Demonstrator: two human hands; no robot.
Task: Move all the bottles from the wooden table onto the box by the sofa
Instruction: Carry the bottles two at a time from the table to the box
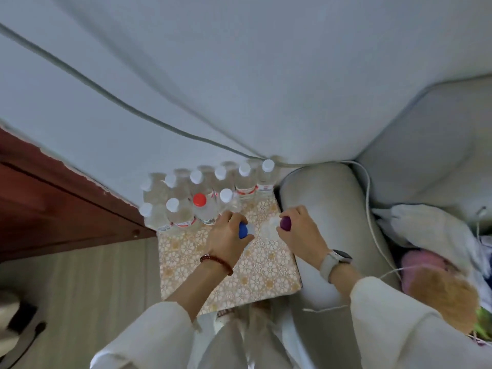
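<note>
A box (231,278) covered in flower-patterned paper stands between a reddish wooden cabinet and the grey sofa arm. Several clear bottles with white caps (197,177) stand in rows along its far edge, one with a red cap (199,200) among them. My left hand (226,235) grips a clear bottle with a blue cap (243,230) by its top, held over the box. My right hand (299,230) grips a clear bottle with a purple cap (285,222) near the box's right side. Both bottles' lower parts are blurred, so contact with the box is unclear.
The grey sofa arm (327,214) presses against the box's right edge. A reddish wooden cabinet (53,198) stands at the left. A grey cable (106,94) runs down the white wall. Clothes and a pink-orange fluffy thing (436,283) lie on the sofa seat.
</note>
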